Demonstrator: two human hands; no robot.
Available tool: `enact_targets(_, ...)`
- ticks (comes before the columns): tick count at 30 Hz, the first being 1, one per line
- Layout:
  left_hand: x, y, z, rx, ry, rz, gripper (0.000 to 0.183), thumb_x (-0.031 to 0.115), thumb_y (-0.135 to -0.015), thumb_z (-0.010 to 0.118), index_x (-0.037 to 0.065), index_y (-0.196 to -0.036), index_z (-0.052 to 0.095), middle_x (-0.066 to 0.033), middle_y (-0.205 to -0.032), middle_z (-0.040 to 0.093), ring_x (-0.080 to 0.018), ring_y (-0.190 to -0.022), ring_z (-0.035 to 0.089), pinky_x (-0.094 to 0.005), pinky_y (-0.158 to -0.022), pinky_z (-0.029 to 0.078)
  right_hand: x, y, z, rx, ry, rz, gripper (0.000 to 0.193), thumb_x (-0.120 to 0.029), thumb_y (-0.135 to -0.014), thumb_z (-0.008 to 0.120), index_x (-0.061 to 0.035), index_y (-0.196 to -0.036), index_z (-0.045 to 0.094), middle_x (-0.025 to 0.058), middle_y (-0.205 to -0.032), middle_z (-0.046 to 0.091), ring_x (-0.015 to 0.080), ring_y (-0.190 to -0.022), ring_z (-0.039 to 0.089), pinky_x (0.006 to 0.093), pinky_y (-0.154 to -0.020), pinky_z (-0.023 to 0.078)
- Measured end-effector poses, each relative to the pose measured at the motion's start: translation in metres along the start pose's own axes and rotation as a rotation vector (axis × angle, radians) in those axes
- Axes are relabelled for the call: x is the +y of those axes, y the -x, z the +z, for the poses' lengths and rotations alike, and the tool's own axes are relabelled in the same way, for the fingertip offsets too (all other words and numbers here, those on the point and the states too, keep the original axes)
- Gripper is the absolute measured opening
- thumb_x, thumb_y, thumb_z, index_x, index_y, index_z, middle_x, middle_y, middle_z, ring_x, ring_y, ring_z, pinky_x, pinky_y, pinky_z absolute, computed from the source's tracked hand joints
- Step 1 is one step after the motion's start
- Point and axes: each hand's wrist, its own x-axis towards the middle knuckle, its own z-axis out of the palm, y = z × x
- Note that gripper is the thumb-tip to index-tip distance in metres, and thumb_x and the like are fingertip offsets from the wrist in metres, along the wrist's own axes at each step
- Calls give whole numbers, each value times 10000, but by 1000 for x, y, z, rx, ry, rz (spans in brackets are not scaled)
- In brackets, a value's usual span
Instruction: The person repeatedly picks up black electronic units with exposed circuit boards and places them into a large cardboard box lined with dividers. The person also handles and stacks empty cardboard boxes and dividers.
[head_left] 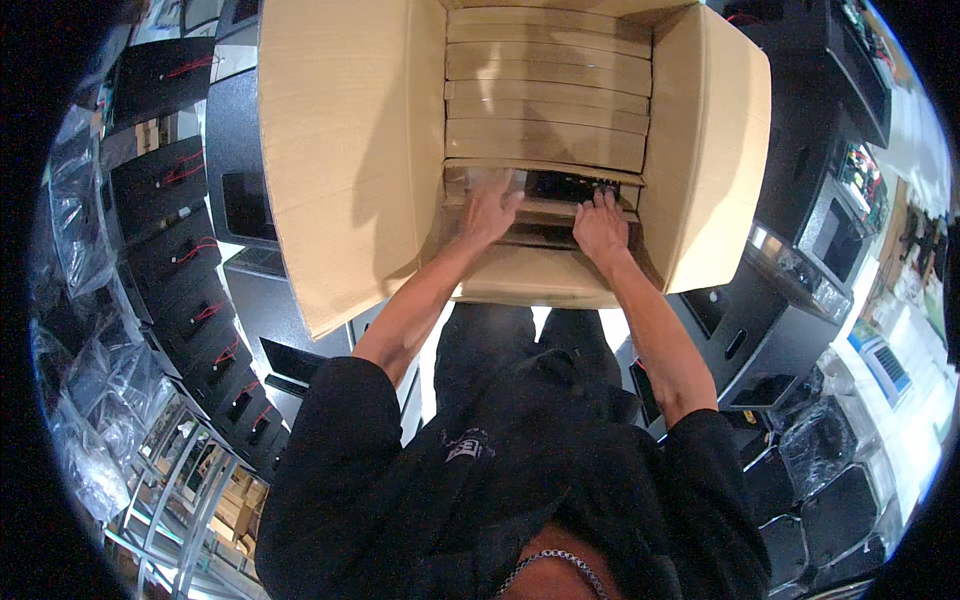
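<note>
A large open cardboard box (350, 150) stands in front of me, its side flaps folded outward. Several flat cardboard cartons (546, 100) fill its far part in a close row. Both my hands reach into the near end, over a gap where a dark item (560, 187) shows between strips of cardboard. My left hand (490, 207) is at the left of that gap, its fingertips smeared by motion. At the gap's right end is my right hand (602, 225), its fingers bent down over the dark item's edge. Exactly what they grip is hidden.
Black cabinets with red wires (190, 255) line the left side, with clear plastic wrap (80, 220) beyond them. More black machines (790, 310) stand close on the right, one with exposed circuit boards (865, 180). A metal frame (165, 490) is at lower left.
</note>
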Motion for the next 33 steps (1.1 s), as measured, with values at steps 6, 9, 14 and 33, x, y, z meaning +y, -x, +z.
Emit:
enact_targets(6, -16, -31, -25, -303, -298, 28, 393, 88, -809, 571, 33, -1196, 531, -189, -1129, 594, -373, -979, 591, -507, -918, 415, 11, -18, -47, -346, 400, -199, 617, -436, -973, 268, 24, -972, 679, 194, -1094, 638, 309, -1158, 519, 451, -1020, 343)
enact_targets(9, -9, -34, -32, -345, -445, 66, 412, 73, -796, 555, 36, -1204, 506, -187, -1091, 597, -383, -977, 588, -508, -908, 417, 13, -27, -48, -357, 433, -11, 660, -496, -962, 268, 9, -949, 692, 183, -1012, 666, 314, -1102, 563, 439, -1026, 333)
enact_targets(14, -23, 4, -13, -95, -318, -7, 419, 104, -814, 533, 33, -1223, 477, -235, -1121, 549, -429, -1001, 561, -505, -950, 390, 27, -41, -60, -414, 96, 51, 547, -454, -886, 511, 18, -1155, 577, 260, -1093, 601, 386, -1055, 575, 476, -906, 458)
enact_targets(33, 5, -23, -20, -257, -774, -176, 65, 142, -723, 647, 153, -759, 700, -45, -803, 693, -188, -727, 681, -355, -540, 518, 33, -77, -3, -398, 542, -359, 259, -149, -932, 437, -79, -1010, 674, 121, -961, 687, 290, -910, 667, 402, -762, 542)
